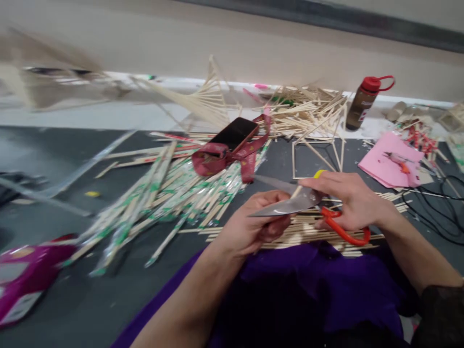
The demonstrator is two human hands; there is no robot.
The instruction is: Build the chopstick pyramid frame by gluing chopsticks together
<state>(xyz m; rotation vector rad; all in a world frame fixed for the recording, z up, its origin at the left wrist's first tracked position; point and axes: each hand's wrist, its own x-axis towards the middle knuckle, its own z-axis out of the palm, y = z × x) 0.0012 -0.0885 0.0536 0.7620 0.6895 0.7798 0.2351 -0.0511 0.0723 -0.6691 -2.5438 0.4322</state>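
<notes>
Your right hand (350, 200) is closed around the orange handles of the scissors (290, 204), fingers through the loops, blades parted in a narrow V pointing left. Your left hand (253, 227) is curled in just under the lower blade, thumb and fingers touching the metal. What it pinches, if anything, can't be made out (motion blur). Both hands sit near you, over a flat row of bare sticks (311, 238) on the dark worktop (108, 299), just beyond the purple cloth (326, 285) in your lap.

Left of the hands is a spread of wrapped chopsticks (174, 193). Farther off, a phone (235, 132) lies on a red lanyard (217, 159). Far right are a brown bottle (363, 102) and pink paper (389, 159).

Risks, as I judge them:
- Your left fingertips are right by the open edge, so closing the blades could nick them.
- The sticks are loose and round and could roll out of the bite.
- Any snipped end could fly into the clutter.
- The black cable (435, 208) lies near your right forearm and could snag.
</notes>
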